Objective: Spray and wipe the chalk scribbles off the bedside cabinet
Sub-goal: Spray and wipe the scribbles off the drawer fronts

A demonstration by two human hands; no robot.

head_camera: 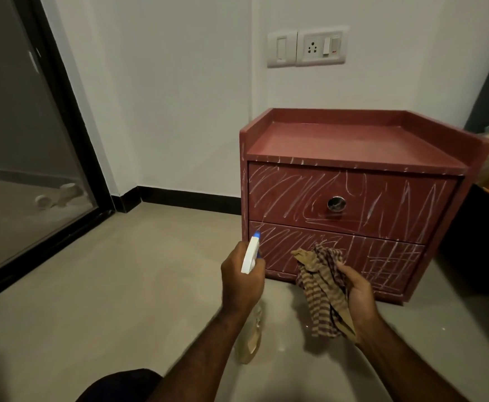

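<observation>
A dark red bedside cabinet (353,146) with two drawers stands on the floor against the wall. White chalk scribbles (289,192) cover both drawer fronts and its front edges. My left hand (241,281) grips a spray bottle (251,256) with a white head and blue nozzle, aimed at the lower drawer's left side from close by. The bottle's clear body hangs below my wrist. My right hand (357,294) holds a bunched brown striped cloth (321,288) just in front of the lower drawer, hiding its knob.
A round metal knob (336,203) sits on the upper drawer. A dark-framed glass door (48,158) is at the left. Wall switches and a socket (307,47) are above the cabinet. A dark piece of furniture (481,242) stands to its right. The floor is beige tile.
</observation>
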